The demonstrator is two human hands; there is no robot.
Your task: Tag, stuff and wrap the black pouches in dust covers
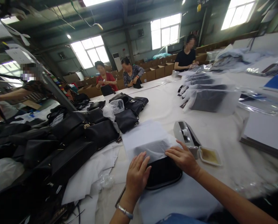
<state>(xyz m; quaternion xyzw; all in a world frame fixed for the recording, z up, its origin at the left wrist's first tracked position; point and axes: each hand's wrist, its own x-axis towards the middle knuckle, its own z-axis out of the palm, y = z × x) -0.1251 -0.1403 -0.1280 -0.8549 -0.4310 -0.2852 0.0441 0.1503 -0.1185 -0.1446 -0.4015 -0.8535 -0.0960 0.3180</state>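
Note:
A black bag (163, 175) lies flat in front of me on sheets of white wrapping paper (142, 135). The far part of the bag is under a fold of the thin paper and shows through it as grey. My left hand (137, 172) rests on the bag's left side and the paper edge, fingers stretched out. On the right, my right hand (182, 158) lies over the paper at the bag's far right corner, fingers extended and spread. A tape dispenser (185, 133) stands just beyond my right hand, beside a small tray (209, 155) with something yellowish in it.
Black bags (101, 133) are heaped along the left. Several paper-wrapped bags (206, 98) stand in a row at the far right. A stack of white sheets (267, 130) sits at the right edge. Co-workers (131, 73) handle bags across the table (157, 96).

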